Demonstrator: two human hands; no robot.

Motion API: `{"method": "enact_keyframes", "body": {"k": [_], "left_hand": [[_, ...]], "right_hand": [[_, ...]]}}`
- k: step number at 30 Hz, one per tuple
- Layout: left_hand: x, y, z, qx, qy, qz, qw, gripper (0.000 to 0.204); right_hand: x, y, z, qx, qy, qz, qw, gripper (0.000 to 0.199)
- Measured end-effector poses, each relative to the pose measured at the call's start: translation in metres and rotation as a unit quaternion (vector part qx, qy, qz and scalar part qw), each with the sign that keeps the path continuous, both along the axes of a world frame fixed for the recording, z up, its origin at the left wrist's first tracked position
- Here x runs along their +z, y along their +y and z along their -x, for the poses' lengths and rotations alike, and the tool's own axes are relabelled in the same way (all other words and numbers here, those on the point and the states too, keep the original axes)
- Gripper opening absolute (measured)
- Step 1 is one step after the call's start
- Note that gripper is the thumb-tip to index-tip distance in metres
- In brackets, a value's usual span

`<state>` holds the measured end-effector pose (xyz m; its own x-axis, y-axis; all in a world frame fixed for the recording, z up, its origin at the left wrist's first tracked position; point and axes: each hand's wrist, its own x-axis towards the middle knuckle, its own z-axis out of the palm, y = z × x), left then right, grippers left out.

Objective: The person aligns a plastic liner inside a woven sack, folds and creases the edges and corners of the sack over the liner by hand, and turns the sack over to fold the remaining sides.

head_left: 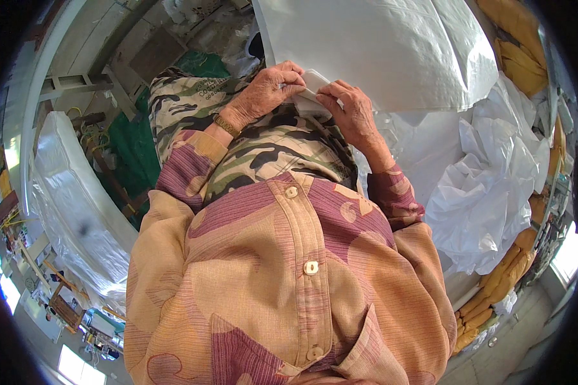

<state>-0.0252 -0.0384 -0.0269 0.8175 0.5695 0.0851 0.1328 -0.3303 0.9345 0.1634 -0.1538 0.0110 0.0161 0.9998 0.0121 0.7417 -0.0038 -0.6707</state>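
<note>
Small white piece (314, 79) pinched between left hand (277, 86) and right hand (352, 110), work apparently under way.
Both grips are closed on its edges, with the piece held between them above the camouflage-patterned lap (257, 151). It looks partly folded; how much is left cannot be told. Beyond lies a large white sheet (372, 51); crumpled white sheeting (481, 199) is heaped at right.

Left hand (268, 91) and right hand (354, 117) pinch folded white material (316, 81) over camouflage-print cloth (273, 144). Far right, smooth white sheet (372, 48); right, crumpled white sheeting (478, 199); left, long white plastic-wrapped slab (77, 199).
</note>
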Motion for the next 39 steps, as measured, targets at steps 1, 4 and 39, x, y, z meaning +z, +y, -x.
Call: {"method": "enact_keyframes", "body": {"k": [1, 4, 39], "left_hand": [[-0.001, 0.0, 0.0, 0.0, -0.005, -0.003, 1.0, 0.014], [-0.001, 0.0, 0.0, -0.001, -0.011, -0.01, 1.0, 0.015], [0.01, -0.016, -0.014, 0.03, -0.011, -0.203, 0.979, 0.009]], "right_hand": [[-0.001, 0.0, -0.001, 0.001, 0.0, 0.002, 1.0, 0.015], [-0.004, 0.001, -0.001, 0.009, 0.015, -0.007, 1.0, 0.015], [0.004, 0.01, 0.033, -0.082, -0.117, -0.013, 0.99, 0.019]]}}
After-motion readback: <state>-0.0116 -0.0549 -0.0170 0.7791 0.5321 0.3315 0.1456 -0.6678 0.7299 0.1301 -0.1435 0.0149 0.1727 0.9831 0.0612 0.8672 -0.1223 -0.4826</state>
